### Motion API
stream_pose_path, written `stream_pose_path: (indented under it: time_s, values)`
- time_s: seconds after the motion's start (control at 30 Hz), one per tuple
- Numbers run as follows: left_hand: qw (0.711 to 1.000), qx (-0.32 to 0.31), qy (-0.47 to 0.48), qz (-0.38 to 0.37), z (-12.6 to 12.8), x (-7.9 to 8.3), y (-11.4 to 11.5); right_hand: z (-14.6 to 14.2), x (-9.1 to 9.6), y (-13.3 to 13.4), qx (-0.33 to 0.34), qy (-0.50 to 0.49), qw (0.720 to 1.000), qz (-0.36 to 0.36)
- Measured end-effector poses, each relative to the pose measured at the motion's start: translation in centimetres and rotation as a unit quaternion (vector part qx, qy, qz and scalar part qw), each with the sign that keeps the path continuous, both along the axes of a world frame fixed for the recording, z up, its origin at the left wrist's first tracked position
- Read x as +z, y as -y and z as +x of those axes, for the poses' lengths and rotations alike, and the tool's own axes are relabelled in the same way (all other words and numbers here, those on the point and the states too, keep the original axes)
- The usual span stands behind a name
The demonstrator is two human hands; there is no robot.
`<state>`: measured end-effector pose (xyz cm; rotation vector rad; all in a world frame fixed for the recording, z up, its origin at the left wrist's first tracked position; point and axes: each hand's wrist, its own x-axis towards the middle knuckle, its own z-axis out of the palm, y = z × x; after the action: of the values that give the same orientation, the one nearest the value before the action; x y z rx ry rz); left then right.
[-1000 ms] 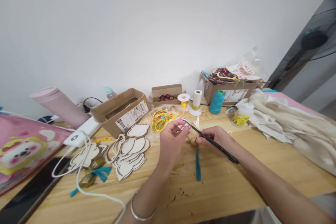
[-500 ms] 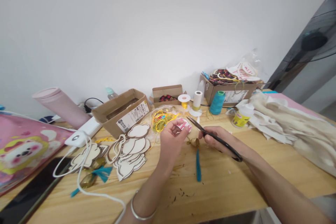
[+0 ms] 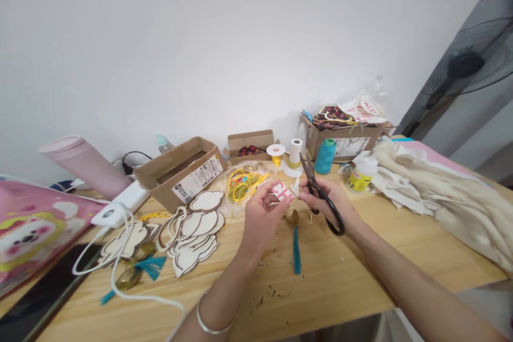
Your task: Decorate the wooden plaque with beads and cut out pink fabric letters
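The left hand (image 3: 262,212) is closed on a small white tag (image 3: 281,191) with pink marks, pinched between thumb and fingertips at the hand's 1 o'clock. The right hand (image 3: 326,200) sits just beside it at 3 o'clock; its fingers are closed around black scissors (image 3: 320,195), whose blades point up toward 11 o'clock and whose loop handle hangs at the hand's 5 o'clock. The right fingertips also meet the tag's edge. Whether the blades are apart or together cannot be told.

Below the tag, at 6 o'clock, a small brass bell (image 3: 292,216) hangs, with a teal tassel (image 3: 296,250) trailing from it onto the wooden table (image 3: 360,272).

At 9 o'clock from the left hand lies a pile of wooden cutouts (image 3: 196,227), and beyond them, at 8 o'clock, a second teal tassel (image 3: 150,266) and a white cable (image 3: 120,256). At 11 o'clock is a bundle of yellow cord (image 3: 241,183), and further that way an open cardboard box (image 3: 180,171).

At 12 o'clock from the right hand stand a teal thread cone (image 3: 325,156), a white spool (image 3: 295,152) and a yellow spool (image 3: 276,154). At 2 o'clock is a glue bottle (image 3: 358,179), and at 3 o'clock a heap of cream cloth (image 3: 441,197). A pink bag (image 3: 32,224) lies at the far 9 o'clock edge.
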<state>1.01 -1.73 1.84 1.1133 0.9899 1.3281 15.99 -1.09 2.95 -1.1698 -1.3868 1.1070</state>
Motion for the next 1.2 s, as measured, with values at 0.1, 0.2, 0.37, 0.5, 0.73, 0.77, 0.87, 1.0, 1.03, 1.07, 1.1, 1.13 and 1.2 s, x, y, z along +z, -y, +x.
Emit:
stream_pose_path:
  time_s: [0.1,0.2,0.37,0.5,0.73,0.77,0.87,1.0,1.03,1.07,1.1,1.13,1.2]
  values:
    - [1.0,-0.022,-0.006,0.003,0.1,-0.2,0.0,0.1,-0.2,0.0,-0.005,-0.035,0.999,0.009]
    - [0.999,-0.047,-0.023,0.012,0.3,-0.3,0.0,0.0,0.1,0.1,-0.007,-0.06,0.998,0.009]
    - [0.994,-0.101,-0.024,0.019,0.5,-0.6,0.4,-0.4,-0.2,0.0,0.016,-0.103,0.994,-0.015]
    - [0.991,-0.123,-0.043,0.025,0.6,-0.2,0.5,-0.1,-0.7,-0.3,-0.007,-0.122,0.992,-0.013]
    - [0.999,-0.027,-0.007,-0.024,0.0,0.6,-0.2,0.2,-0.6,-0.4,-0.011,-0.127,0.992,-0.008]
    - [0.999,-0.019,0.003,-0.03,-0.1,0.6,-0.2,0.1,-0.6,-0.3,-0.004,-0.128,0.992,-0.008]
    - [0.998,-0.005,0.039,-0.047,-0.2,0.7,-0.2,0.1,-0.8,-0.2,0.033,-0.132,0.991,-0.009]
    - [0.996,0.001,0.062,-0.058,-0.4,0.7,-0.1,0.0,-0.8,-0.1,0.064,-0.105,0.992,-0.017]
    - [0.996,0.002,0.063,-0.056,-0.4,0.7,-0.1,0.0,-0.7,0.0,0.066,-0.099,0.993,-0.02]
    - [0.996,0.002,0.064,-0.054,-0.4,0.7,-0.1,0.0,-0.7,0.0,0.067,-0.095,0.993,-0.022]
    - [0.997,0.002,0.066,-0.051,-0.4,0.7,-0.1,-0.1,-0.7,0.0,0.07,-0.093,0.993,-0.024]
    - [0.997,0.004,0.067,-0.049,-0.4,0.7,-0.1,-0.1,-0.7,0.0,0.073,-0.092,0.993,-0.026]
    - [0.996,0.008,0.069,-0.047,-0.5,0.7,-0.1,-0.1,-0.8,0.0,0.076,-0.092,0.992,-0.031]
